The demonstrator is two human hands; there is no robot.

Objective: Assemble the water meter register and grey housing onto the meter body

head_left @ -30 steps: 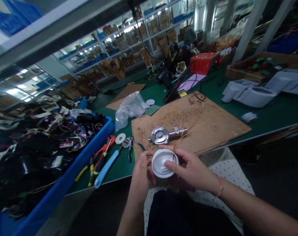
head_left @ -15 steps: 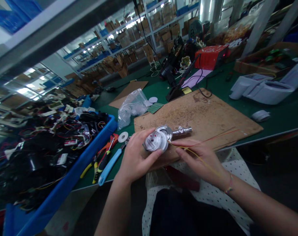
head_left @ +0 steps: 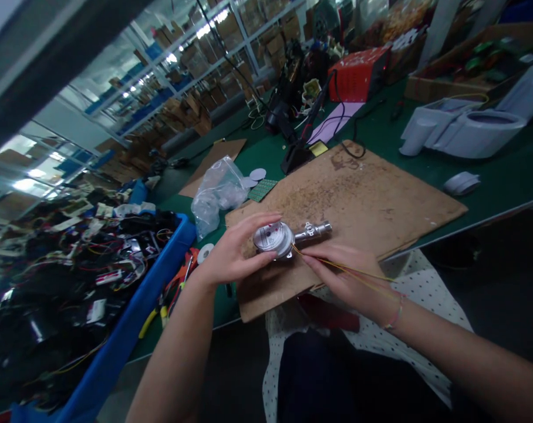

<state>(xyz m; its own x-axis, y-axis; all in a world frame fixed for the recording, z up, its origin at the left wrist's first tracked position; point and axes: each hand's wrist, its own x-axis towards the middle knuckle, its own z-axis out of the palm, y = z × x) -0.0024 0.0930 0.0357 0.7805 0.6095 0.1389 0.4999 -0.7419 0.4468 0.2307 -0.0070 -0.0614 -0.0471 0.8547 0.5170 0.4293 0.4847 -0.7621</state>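
A round water meter dial (head_left: 270, 237) with a clear cover sits over the meter's silvery metal body, whose pipe end (head_left: 316, 230) points right. My left hand (head_left: 238, 249) curves around the dial from the left, thumb at its near edge and fingers at its far edge. Thin yellow and red wires (head_left: 337, 265) run from the dial's right side. Those wires are pinched between the thumb and fingers of my right hand (head_left: 343, 273), just right of the meter. Under the meter lies a stained brown board (head_left: 358, 200).
At left stands a blue bin (head_left: 130, 317) heaped with wired parts, with pliers (head_left: 163, 311) beside it. Beyond the board lie a plastic bag (head_left: 218, 191), a green circuit board (head_left: 263, 190) and a soldering iron stand (head_left: 297, 155). Grey plastic housings (head_left: 464, 126) occupy the right.
The dial, earlier tilted and held left of the metal ring, now sits over the body. My right hand still pinches the wires, and the camera view has shifted.
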